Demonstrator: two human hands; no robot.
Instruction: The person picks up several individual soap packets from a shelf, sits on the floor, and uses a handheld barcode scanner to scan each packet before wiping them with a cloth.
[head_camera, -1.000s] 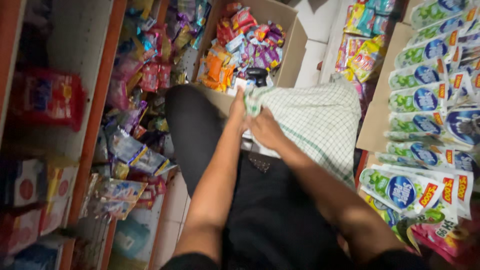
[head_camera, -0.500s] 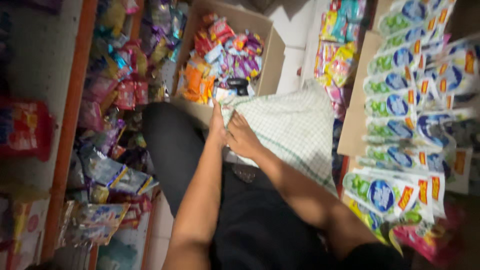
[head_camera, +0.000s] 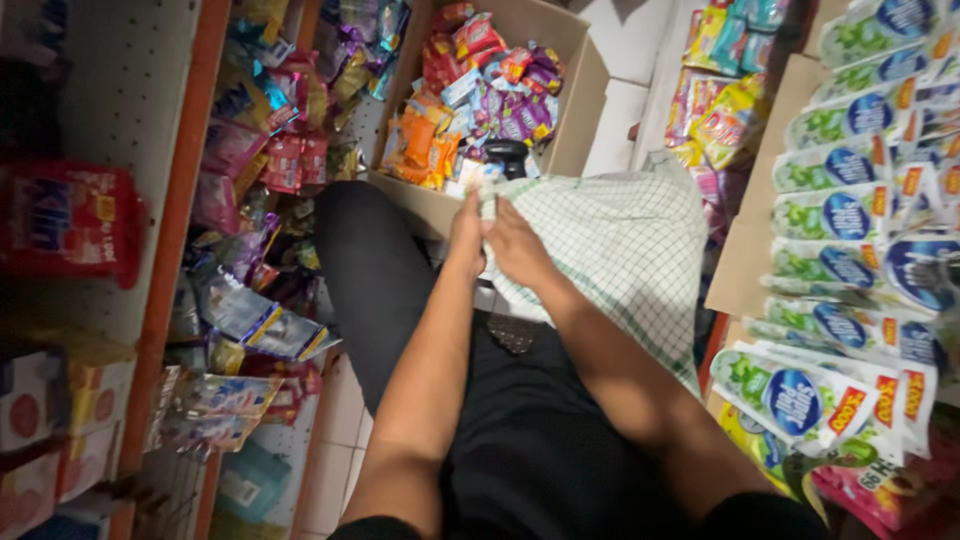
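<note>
- Beside the cardboard box of snack packets, both hands pinch a checked cloth: left hand, right hand.
- Shelves flank the tiled floor; the fingertips are blurred.

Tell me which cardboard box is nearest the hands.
The open cardboard box full of orange and purple snack packets, straight ahead past the checked cloth. The other box, on the right, holds green-and-white pouches.
</note>
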